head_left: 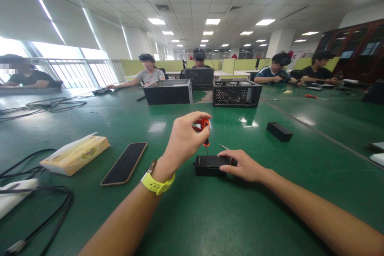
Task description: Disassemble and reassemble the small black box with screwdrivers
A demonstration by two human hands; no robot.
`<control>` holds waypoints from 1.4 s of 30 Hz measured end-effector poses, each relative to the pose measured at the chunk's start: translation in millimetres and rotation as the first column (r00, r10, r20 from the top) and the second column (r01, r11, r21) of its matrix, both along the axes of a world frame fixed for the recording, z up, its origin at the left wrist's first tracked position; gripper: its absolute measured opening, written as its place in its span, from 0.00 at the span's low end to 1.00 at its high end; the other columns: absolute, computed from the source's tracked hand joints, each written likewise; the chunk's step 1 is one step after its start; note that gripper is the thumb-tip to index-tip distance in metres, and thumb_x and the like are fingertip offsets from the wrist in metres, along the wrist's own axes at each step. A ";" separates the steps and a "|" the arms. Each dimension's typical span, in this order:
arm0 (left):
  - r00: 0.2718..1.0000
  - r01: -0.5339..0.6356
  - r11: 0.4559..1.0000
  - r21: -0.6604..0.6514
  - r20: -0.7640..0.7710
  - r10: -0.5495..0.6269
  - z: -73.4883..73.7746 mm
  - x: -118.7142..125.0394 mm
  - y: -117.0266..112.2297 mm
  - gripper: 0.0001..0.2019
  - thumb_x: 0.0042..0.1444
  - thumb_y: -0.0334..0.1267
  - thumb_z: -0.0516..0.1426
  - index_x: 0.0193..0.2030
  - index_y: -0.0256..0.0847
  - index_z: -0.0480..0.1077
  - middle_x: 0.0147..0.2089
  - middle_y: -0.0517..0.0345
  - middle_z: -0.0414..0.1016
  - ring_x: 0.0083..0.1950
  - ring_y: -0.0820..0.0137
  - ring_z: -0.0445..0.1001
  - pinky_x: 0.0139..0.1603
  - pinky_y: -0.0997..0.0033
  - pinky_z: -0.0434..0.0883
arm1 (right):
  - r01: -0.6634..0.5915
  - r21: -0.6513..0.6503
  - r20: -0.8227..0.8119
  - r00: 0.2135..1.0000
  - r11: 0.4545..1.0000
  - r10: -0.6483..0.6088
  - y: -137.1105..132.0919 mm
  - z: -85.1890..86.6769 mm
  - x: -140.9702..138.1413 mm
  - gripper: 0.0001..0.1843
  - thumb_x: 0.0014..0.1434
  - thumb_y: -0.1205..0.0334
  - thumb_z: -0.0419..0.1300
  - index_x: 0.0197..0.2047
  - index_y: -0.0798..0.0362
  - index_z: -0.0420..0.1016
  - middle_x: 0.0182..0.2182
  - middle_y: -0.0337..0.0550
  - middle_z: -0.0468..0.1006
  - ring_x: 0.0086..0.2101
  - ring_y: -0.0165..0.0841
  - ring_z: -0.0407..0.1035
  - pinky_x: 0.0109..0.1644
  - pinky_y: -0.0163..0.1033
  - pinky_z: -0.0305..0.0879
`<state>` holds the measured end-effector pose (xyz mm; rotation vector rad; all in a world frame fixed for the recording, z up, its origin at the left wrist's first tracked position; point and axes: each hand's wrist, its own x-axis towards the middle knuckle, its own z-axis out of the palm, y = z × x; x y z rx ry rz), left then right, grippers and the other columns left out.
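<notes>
My left hand (189, 132) is closed around the handle of an orange and black screwdriver (205, 141), which stands upright. Its thin shaft meets the top of a small black box (209, 165) on the table, where small screw-like spots show. My right hand (241, 164) grips the right end of that box, thumb on the near side and fingers over the top. Behind the box, a thin metal rod (223, 147) sticks out past my right fingers; its other end is hidden. A second black box (279, 131) lies further right, out of reach of both hands.
On the left of the green table (192, 216) lie a phone (124, 164), a tissue pack (76, 154), a white power strip (16, 196) and black cables. Two computer cases (169, 93) stand ahead, with another behind. Another screwdriver (312, 96) lies far right. Several people sit around the table.
</notes>
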<state>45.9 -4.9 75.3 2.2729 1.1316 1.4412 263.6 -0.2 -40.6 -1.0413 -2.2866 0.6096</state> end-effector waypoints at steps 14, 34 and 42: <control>0.999 0.028 0.999 -0.017 0.018 -0.027 0.3 -1.3 1.9 0.11 0.49 0.29 0.58 0.41 0.40 0.74 0.40 0.57 0.79 0.38 0.71 0.78 0.33 0.76 0.75 | 0.004 -0.004 -0.001 1.000 1.000 -0.004 -0.2 -1.8 0.1 0.21 0.59 0.51 0.61 0.50 0.54 0.74 0.40 0.44 0.79 0.36 0.35 0.72 0.40 0.37 0.65; 0.995 0.081 0.993 -0.088 0.067 -0.075 -2.6 0.2 1.6 0.08 0.49 0.32 0.59 0.39 0.37 0.73 0.36 0.57 0.77 0.35 0.72 0.76 0.35 0.76 0.75 | -0.005 -0.002 -0.008 1.000 1.000 0.005 0.2 -3.4 -0.7 0.20 0.59 0.51 0.61 0.50 0.55 0.74 0.41 0.44 0.79 0.37 0.35 0.71 0.40 0.37 0.65; 0.984 0.155 0.980 -0.122 0.113 -0.141 -9.2 0.6 5.8 0.08 0.52 0.30 0.56 0.40 0.39 0.65 0.40 0.56 0.78 0.33 0.74 0.75 0.33 0.76 0.72 | -0.006 -0.001 -0.017 1.000 1.000 0.006 0.3 -2.5 -0.3 0.20 0.59 0.52 0.61 0.50 0.56 0.74 0.40 0.44 0.79 0.36 0.34 0.71 0.40 0.36 0.64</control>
